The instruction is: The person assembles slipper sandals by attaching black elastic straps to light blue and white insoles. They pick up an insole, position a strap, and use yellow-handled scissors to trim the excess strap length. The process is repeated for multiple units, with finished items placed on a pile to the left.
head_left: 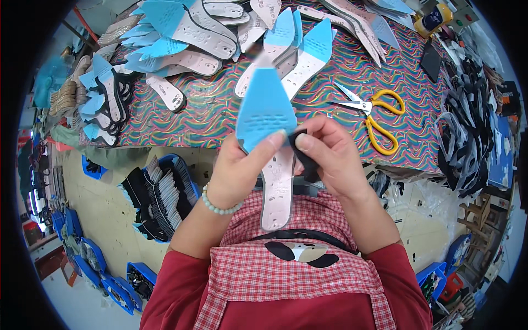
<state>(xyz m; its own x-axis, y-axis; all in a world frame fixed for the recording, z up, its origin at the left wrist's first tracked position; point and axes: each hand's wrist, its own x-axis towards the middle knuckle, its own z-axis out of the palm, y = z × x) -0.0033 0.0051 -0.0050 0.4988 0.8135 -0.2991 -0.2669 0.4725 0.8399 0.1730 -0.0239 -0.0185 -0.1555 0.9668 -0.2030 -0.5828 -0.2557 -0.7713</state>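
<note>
"Where's the long blue-and-pale-pink shoe insole [278, 177]?"

"Before you, above your lap: your left fingers [268, 146] clamp it, your right fingers [309, 144] pinch a black strip [306, 160] at its right side."

"And around you?"

"The wavy-patterned, multicoloured counter [203, 118] carries yellow-handled metal scissors [367, 106]; blue bins [130, 267] stand over the tan floor [104, 214]."

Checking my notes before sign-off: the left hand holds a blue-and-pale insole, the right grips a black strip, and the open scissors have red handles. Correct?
Not quite: in the head view, the scissors have yellow handles, not red. The left hand does hold the insole, and the right hand the black strip.
</note>
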